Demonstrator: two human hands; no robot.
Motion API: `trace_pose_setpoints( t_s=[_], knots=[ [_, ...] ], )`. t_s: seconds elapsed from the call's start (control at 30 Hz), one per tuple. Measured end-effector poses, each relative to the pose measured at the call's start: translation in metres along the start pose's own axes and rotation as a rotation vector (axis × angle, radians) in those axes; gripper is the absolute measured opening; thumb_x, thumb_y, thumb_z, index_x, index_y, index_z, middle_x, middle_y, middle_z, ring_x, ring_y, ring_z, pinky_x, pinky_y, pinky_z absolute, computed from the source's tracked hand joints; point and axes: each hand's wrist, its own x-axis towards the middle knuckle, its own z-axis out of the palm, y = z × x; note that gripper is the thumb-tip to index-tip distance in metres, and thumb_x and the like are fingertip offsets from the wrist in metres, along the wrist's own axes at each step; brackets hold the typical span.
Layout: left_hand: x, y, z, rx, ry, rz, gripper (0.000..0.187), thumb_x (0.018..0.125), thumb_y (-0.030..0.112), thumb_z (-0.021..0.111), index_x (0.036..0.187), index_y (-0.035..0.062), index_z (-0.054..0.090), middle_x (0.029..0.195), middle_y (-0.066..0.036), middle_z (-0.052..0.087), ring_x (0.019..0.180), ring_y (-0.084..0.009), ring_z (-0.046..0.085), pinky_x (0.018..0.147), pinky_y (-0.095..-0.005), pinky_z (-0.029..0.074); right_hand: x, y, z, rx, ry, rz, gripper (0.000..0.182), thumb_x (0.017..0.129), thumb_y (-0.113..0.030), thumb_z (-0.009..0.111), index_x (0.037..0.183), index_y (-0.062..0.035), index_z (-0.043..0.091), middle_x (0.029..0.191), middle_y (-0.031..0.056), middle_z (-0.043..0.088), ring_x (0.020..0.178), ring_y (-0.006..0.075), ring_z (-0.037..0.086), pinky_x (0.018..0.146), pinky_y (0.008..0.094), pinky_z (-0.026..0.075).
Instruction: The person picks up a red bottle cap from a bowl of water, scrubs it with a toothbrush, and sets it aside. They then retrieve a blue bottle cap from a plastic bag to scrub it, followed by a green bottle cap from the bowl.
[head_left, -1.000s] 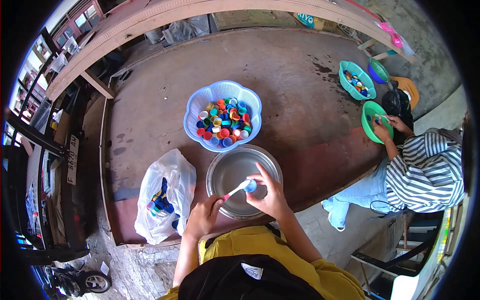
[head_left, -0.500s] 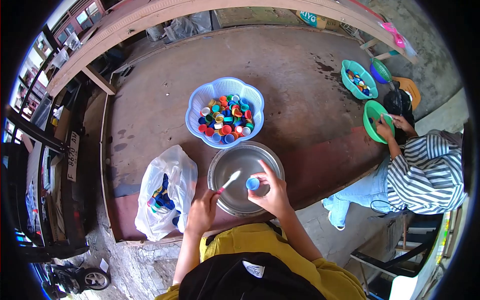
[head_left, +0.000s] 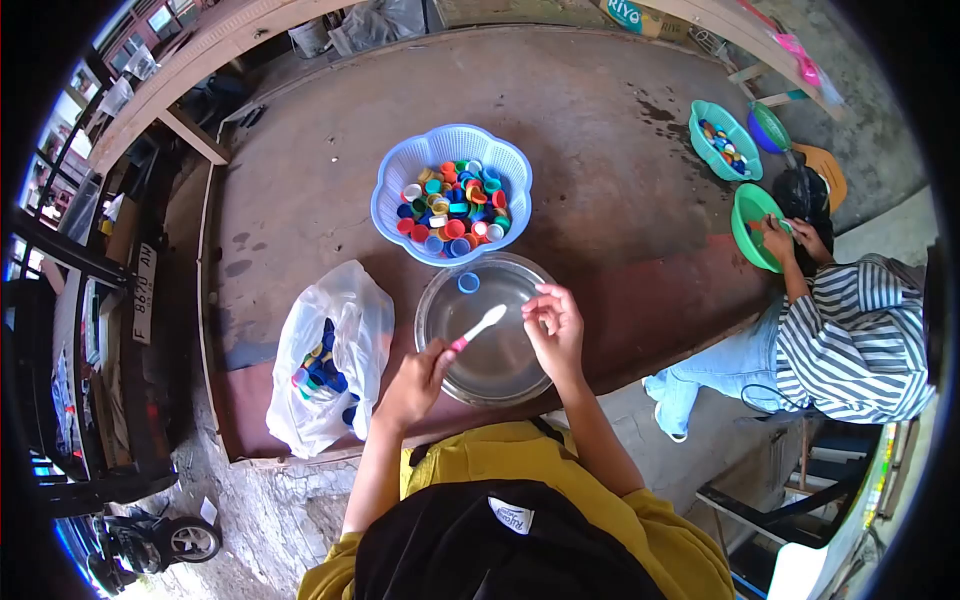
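Observation:
My left hand (head_left: pixel 412 388) is closed round the pink handle of a toothbrush (head_left: pixel 478 328), its white head slanting up over the metal basin (head_left: pixel 428 362). Over the basin's right side hovers my right hand (head_left: pixel 556 328), fingers bent and apart with nothing between them. A light blue bottle cap (head_left: pixel 468 283) shows within the basin, near its far rim. Just beyond stands a blue plastic basket (head_left: pixel 393 172) full of caps (head_left: pixel 457 208) in many colours. Left of the basin, a white plastic bag (head_left: pixel 362 318) holds more caps, mostly dark blue.
On the right, a person in a striped shirt (head_left: pixel 850 325) works with both hands at a green bowl (head_left: pixel 742 215). Behind it lies a turquoise basket (head_left: pixel 700 145) of caps. A wooden beam (head_left: pixel 255 30) crosses the table's far side.
My right hand has let go of the blue cap, which is now inside the basin near its far rim. The toothbrush has shifted up and right with my left hand.

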Motion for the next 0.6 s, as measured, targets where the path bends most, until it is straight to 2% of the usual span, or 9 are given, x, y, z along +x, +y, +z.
trace_pose_setpoints(
  t_s=[0.03,0.1,0.13,0.23,0.27,0.37,0.4,0.5,0.6],
  knots=[
    [-0.007,0.011,-0.001,-0.05,-0.033,0.024,0.02,0.094,0.02,0.048,0.092,-0.0001,0.052,0.062,-0.024,0.05,0.057,-0.0411,0.048,0.053,-0.0402,0.039,-0.003,0.0,-0.001,-0.024,-0.01,0.015,0.037,0.076,0.011,0.057,0.111,0.0004,0.049,0.086,0.0054,0.058,0.08,0.0087,0.056,0.072,0.0226,0.046],
    [-0.013,0.017,-0.003,-0.097,0.026,0.013,0.019,0.094,0.018,0.048,0.09,-0.0004,0.051,0.06,-0.021,0.048,0.054,-0.0363,0.045,0.052,-0.0374,0.038,-0.001,0.002,-0.001,-0.066,-0.041,0.034,0.035,0.075,0.012,0.057,0.108,0.0006,0.051,0.087,0.0064,0.059,0.08,0.0095,0.057,0.072,0.0227,0.047],
    [-0.015,0.018,-0.008,-0.112,0.055,0.008,0.019,0.094,0.018,0.048,0.088,-0.0006,0.051,0.059,-0.02,0.048,0.052,-0.0339,0.043,0.052,-0.036,0.038,0.002,0.003,0.001,-0.165,-0.035,-0.016,0.033,0.074,0.01,0.058,0.105,-0.0011,0.056,0.088,0.0075,0.061,0.079,0.0103,0.059,0.071,0.0224,0.047],
    [-0.025,0.017,-0.018,-0.116,0.117,-0.095,0.02,0.094,0.017,0.048,0.086,-0.0012,0.05,0.059,-0.018,0.046,0.051,-0.0283,0.042,0.052,-0.0345,0.037,0.019,0.001,0.01,-0.55,-0.23,-0.122,0.034,0.072,0.006,0.06,0.105,-0.0037,0.059,0.089,0.0088,0.063,0.075,0.0146,0.06,0.07,0.0231,0.047],
    [-0.028,0.01,-0.018,-0.127,0.134,-0.132,0.021,0.094,0.017,0.048,0.084,-0.0015,0.05,0.06,-0.017,0.045,0.052,-0.0261,0.041,0.052,-0.0339,0.037,0.025,0.012,0.017,-0.683,-0.254,-0.166,0.03,0.072,-0.003,0.064,0.102,-0.0059,0.061,0.091,0.0092,0.062,0.078,0.0201,0.06,0.07,0.0284,0.049],
    [-0.039,0.003,-0.017,-0.101,0.187,-0.112,0.021,0.094,0.017,0.048,0.084,-0.0016,0.049,0.061,-0.017,0.046,0.053,-0.0262,0.042,0.052,-0.0341,0.037,0.041,0.029,0.037,-1.037,-0.317,-0.318,0.02,0.076,-0.013,0.061,0.094,-0.0034,0.062,0.091,0.0101,0.059,0.086,0.026,0.058,0.07,0.037,0.049],
    [-0.043,0.003,-0.017,-0.106,0.164,-0.133,0.022,0.094,0.018,0.047,0.084,-0.0014,0.05,0.062,-0.017,0.048,0.054,-0.0265,0.044,0.053,-0.0338,0.038,0.045,0.032,0.042,-1.107,-0.343,-0.303,0.018,0.074,-0.013,0.062,0.089,-0.0039,0.063,0.093,0.0098,0.057,0.092,0.0254,0.055,0.071,0.0364,0.049],
    [-0.054,-0.003,-0.017,-0.121,0.16,-0.201,0.023,0.094,0.019,0.047,0.083,-0.0011,0.05,0.063,-0.017,0.05,0.055,-0.0266,0.048,0.054,-0.0334,0.039,0.052,0.048,0.049,-1.316,-0.396,-0.285,0.016,0.071,-0.011,0.062,0.085,-0.0041,0.062,0.093,0.0096,0.057,0.091,0.0259,0.054,0.073,0.0367,0.048],
    [-0.059,-0.015,-0.015,-0.145,0.186,-0.218,0.023,0.094,0.019,0.047,0.083,-0.0009,0.05,0.064,-0.017,0.052,0.056,-0.0264,0.05,0.054,-0.0334,0.039,0.049,0.05,0.045,-1.221,-0.369,-0.374,0.014,0.071,-0.007,0.061,0.085,-0.0041,0.062,0.09,0.0097,0.058,0.09,0.0269,0.055,0.07,0.0384,0.048]
  ],
)
